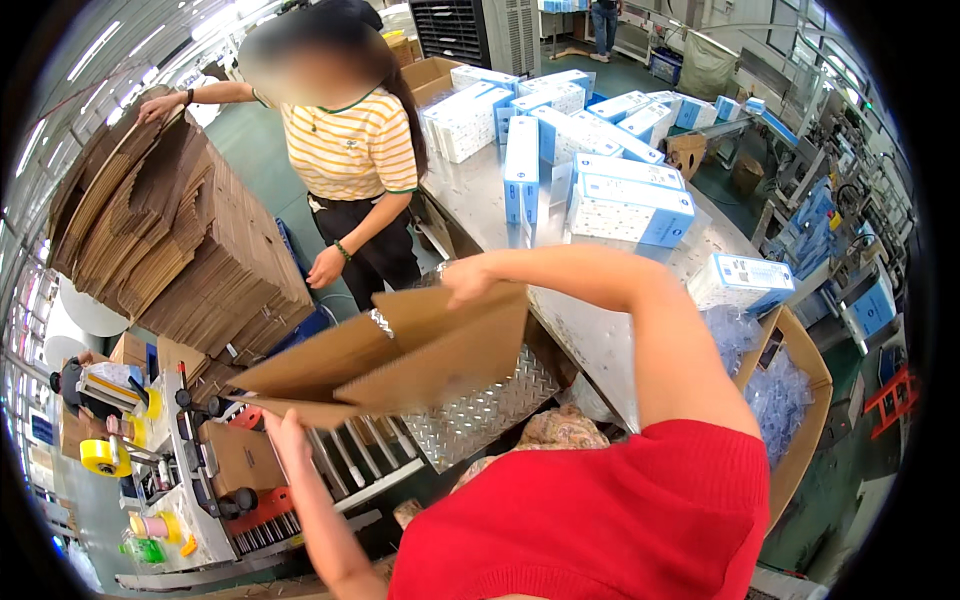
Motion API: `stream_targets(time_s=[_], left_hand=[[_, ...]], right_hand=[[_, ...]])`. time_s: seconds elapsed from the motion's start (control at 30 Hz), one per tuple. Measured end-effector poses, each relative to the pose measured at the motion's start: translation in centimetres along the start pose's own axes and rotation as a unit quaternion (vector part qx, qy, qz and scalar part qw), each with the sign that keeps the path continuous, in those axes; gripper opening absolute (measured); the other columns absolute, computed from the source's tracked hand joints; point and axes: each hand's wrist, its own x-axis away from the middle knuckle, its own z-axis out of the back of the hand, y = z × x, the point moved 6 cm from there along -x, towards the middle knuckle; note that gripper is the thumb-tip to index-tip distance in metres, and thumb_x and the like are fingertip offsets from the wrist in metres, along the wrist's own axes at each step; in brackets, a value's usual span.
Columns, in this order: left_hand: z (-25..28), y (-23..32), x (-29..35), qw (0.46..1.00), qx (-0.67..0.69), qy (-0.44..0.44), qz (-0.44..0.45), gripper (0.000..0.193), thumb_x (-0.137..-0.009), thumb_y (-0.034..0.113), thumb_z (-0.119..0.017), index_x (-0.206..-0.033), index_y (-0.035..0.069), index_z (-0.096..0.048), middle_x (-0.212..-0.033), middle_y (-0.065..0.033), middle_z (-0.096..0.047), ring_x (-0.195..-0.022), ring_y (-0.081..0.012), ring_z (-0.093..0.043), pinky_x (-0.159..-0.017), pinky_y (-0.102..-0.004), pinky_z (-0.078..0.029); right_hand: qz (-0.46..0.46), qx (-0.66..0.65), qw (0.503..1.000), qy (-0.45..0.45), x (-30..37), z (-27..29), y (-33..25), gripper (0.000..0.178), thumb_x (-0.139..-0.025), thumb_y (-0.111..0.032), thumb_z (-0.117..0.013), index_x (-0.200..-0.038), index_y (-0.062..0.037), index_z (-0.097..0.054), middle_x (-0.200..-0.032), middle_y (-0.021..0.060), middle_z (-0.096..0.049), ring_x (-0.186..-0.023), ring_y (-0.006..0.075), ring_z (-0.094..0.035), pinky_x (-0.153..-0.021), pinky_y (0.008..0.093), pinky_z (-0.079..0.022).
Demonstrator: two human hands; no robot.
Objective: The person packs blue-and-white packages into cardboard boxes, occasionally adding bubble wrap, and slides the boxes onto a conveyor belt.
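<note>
A brown cardboard box (440, 365), partly unfolded with its flaps standing out, is held between my two hands. My right hand (468, 280) reaches across and grips its upper right edge, fingers closed over the rim. At the lower left corner, my left hand (288, 437) is closed on the edge of a flap. The box hangs tilted above a diamond-patterned metal plate (480, 410) and a roller conveyor (350, 455). Its underside is out of sight.
A metal table (600, 310) on the right carries several blue-and-white cartons (630, 205). Across from me, a person (350, 150) touches a tall stack of flattened cardboard (200, 240). A taping machine (190, 470) stands left; a carton of clear plastic pieces (780, 400) sits right.
</note>
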Motion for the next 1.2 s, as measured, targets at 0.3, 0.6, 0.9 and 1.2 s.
stream_targets(time_s=[0.3, 0.6, 0.9, 1.2], left_hand=[[-3.2, 4.9, 5.1, 0.626, -0.469, -0.555, 0.285, 0.095, -0.086, 0.045, -0.060, -0.143, -0.007, -0.005, -0.100, -0.0189, -0.060, -0.071, -0.0214, -0.063, -0.063, -0.0313, -0.053], [-5.6, 7.9, 17.3, 0.610, -0.367, -0.699, 0.071, 0.072, -0.095, 0.053, -0.040, -0.136, -0.006, -0.032, -0.139, -0.0310, -0.033, -0.127, -0.0398, -0.042, -0.103, -0.0438, -0.036], [-7.7, -2.5, 9.7, 0.692, -0.556, -0.314, -0.337, 0.054, -0.083, 0.036, -0.063, -0.126, 0.007, -0.050, -0.128, -0.0147, -0.045, -0.116, -0.0312, -0.043, -0.095, -0.0418, -0.036], [-3.2, -5.6, 5.6, 0.961, -0.241, -0.038, -0.133, 0.045, -0.087, 0.023, -0.061, -0.126, 0.004, -0.049, -0.125, -0.0160, -0.047, -0.116, -0.0292, -0.045, -0.101, -0.0431, -0.032]], right_hand=[[0.098, -0.057, 0.943, 0.313, 3.7, -5.5, -9.3, 0.081, -0.090, -0.036, -0.054, -0.144, 0.0080, -0.014, -0.143, 0.0292, -0.026, -0.134, 0.0441, -0.025, -0.112, 0.0498, -0.019], [0.383, 0.248, 0.886, 0.084, -11.7, -19.1, -14.0, 0.062, -0.093, -0.050, -0.043, -0.143, -0.0153, -0.034, -0.151, 0.0111, -0.026, -0.142, 0.0337, -0.014, -0.114, 0.0541, -0.012], [-0.003, 0.065, 0.964, 0.258, -9.4, 2.2, -11.6, 0.048, -0.090, -0.042, -0.050, -0.122, -0.0052, -0.052, -0.126, 0.0186, -0.050, -0.119, 0.0358, -0.045, -0.094, 0.0468, -0.038], [-0.126, 0.150, 0.932, 0.303, -0.1, -9.6, 1.6, 0.059, -0.094, -0.040, -0.042, -0.145, -0.0111, -0.030, -0.152, 0.0183, -0.021, -0.142, 0.0330, -0.016, -0.114, 0.0478, -0.014]])
